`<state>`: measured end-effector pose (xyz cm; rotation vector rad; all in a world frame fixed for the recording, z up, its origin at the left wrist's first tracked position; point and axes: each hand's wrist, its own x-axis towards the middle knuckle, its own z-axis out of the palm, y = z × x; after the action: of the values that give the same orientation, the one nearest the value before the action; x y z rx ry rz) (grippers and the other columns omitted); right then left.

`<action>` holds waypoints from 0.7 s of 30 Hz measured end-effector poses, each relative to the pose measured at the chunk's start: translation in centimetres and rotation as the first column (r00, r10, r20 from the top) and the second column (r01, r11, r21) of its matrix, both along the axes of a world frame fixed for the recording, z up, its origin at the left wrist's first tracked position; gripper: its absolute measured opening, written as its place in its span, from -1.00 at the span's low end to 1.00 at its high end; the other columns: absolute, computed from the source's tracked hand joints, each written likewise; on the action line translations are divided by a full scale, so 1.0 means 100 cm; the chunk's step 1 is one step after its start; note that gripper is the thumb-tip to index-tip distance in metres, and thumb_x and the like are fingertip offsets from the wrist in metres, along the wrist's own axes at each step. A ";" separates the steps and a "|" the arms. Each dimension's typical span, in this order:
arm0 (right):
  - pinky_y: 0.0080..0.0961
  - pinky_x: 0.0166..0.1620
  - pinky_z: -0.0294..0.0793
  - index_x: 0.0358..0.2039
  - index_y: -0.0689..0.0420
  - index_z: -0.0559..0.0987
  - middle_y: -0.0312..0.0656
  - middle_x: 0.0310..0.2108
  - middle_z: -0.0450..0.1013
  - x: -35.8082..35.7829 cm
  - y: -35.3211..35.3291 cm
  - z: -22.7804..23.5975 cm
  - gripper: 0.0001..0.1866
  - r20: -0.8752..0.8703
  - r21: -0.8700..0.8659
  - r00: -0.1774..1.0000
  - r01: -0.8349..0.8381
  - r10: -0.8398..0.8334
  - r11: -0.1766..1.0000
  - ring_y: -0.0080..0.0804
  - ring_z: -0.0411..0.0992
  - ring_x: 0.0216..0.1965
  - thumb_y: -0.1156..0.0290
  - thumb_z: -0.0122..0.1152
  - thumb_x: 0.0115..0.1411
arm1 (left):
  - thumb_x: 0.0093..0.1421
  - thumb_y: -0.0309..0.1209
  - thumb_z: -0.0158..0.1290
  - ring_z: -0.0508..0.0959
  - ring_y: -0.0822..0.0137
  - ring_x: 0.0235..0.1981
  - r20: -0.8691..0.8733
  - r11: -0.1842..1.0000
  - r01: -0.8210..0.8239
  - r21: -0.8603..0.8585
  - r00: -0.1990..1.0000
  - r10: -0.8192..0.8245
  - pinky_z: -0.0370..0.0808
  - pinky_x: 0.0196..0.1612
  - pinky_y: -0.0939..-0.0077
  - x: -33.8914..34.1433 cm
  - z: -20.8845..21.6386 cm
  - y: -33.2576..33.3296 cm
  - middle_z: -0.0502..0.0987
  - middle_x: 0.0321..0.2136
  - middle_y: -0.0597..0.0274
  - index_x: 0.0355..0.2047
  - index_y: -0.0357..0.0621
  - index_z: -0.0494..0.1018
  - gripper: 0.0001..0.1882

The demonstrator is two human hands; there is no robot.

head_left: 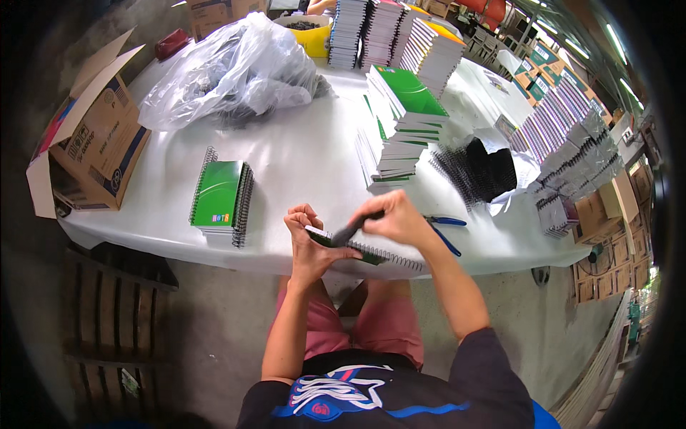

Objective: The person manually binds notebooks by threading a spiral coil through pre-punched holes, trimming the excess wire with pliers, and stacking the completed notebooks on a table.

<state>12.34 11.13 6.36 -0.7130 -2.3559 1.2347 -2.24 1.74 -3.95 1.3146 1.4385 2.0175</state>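
Note:
Near the table's front edge, my left hand (309,247) grips a green notebook (371,254) on its edge, thumb along the spine. A black spiral coil (400,260) runs along that spine and sticks out past its right end. My right hand (396,220) is closed on a dark, elongated thing (350,229), which lies against the spine; it is blurred and I cannot tell its kind. Blue-handled pliers (448,223) lie just right of my right hand. On the left is a small stack of bound green notebooks (218,193).
Beyond my hands stands a tall stack of green notebooks (409,96). Black coils (479,171) lie to its right. A big plastic bag (236,68), an open carton (100,143), a yellow tub (313,39) and stacked spiral notebooks (432,53) stand farther around the table.

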 end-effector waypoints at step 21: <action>-0.40 0.02 0.37 -0.02 -0.07 0.51 -0.15 0.00 0.41 0.028 0.025 -0.078 -0.53 0.119 0.635 0.992 -0.050 -0.034 0.771 -0.25 0.38 0.01 0.51 0.15 -0.02 | 0.04 -0.49 0.22 0.28 0.46 -0.35 0.291 0.981 0.172 0.095 0.937 -0.192 0.26 -0.19 0.64 -0.005 0.000 -0.010 0.27 -0.38 0.27 -0.29 -0.16 0.16 -0.60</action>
<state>15.11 13.60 -1.44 -0.5466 -2.6375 0.3166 -2.71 0.77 -3.95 1.0662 1.0799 2.0509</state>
